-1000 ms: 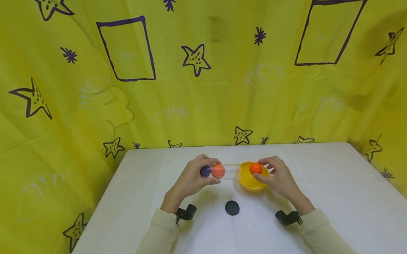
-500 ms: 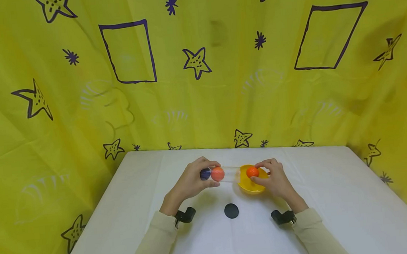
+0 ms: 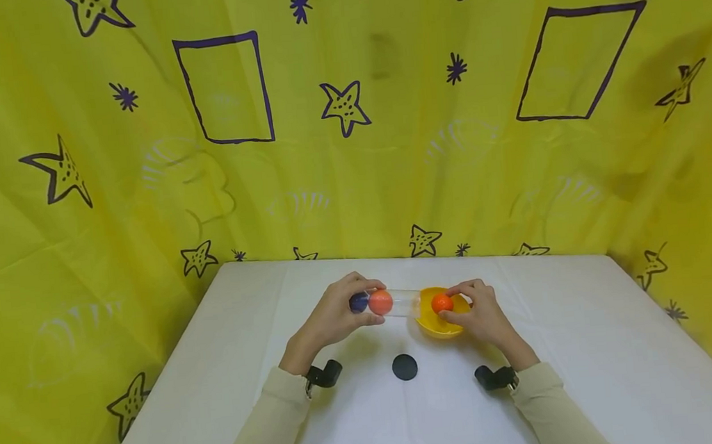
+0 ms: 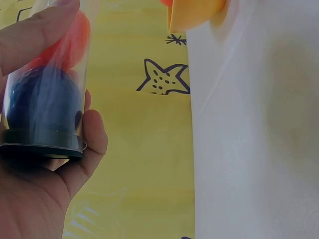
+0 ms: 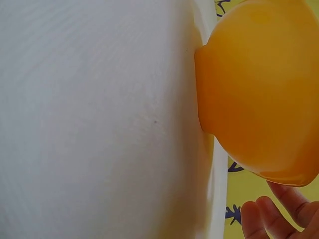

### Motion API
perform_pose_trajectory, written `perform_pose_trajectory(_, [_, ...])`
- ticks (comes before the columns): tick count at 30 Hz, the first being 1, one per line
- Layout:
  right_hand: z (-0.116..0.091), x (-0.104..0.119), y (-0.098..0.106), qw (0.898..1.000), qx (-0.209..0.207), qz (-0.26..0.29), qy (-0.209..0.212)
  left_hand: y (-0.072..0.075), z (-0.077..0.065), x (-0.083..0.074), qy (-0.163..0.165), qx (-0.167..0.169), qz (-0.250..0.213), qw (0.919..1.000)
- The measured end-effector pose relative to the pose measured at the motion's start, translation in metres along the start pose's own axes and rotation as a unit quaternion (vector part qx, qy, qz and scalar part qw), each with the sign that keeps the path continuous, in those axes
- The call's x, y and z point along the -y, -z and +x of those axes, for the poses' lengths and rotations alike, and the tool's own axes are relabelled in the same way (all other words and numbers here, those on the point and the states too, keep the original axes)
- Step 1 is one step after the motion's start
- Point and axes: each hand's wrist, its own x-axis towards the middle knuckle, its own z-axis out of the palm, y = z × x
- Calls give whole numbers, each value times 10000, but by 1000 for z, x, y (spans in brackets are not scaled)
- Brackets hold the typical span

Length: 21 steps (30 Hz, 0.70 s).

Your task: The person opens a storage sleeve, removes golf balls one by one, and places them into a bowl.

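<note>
My left hand (image 3: 336, 311) grips a clear plastic tube (image 3: 405, 303) by its black-capped end and holds it lying sideways above the table. Inside, a dark blue golf ball (image 4: 44, 99) sits against the cap, with an orange-red ball (image 3: 380, 302) right after it. The tube's far end points right and overlaps the yellow bowl (image 3: 432, 326) in the head view. Between thumb and fingertips my right hand (image 3: 477, 310) pinches a bright orange ball (image 3: 442, 303) over the bowl. In the right wrist view the bowl's side hides that ball, and only some fingers (image 5: 271, 219) show.
A flat black disc (image 3: 404, 367) lies on the white-covered table (image 3: 403, 427), nearer to me than the tube. A yellow curtain (image 3: 353, 180) with drawn stars hangs behind the table and along both sides.
My right hand has moved slightly left and down with the orange ball, to over the middle of the bowl. The left hand and tube have stayed nearly still.
</note>
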Motion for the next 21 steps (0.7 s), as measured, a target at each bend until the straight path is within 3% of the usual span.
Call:
perform_pose_trajectory(7, [0,-2,0,9999,58,-87,-30,0,-2,0,62,25,-13,10000])
perform_pose_trajectory(17, [-1,-1,5,9997,39,207,-127,-1,-1,2,7,9,-28,10000])
perform_pose_trajectory(21, [-3,2,9,9998,-42,176,68,0,-1,1,34,8,-53,10000])
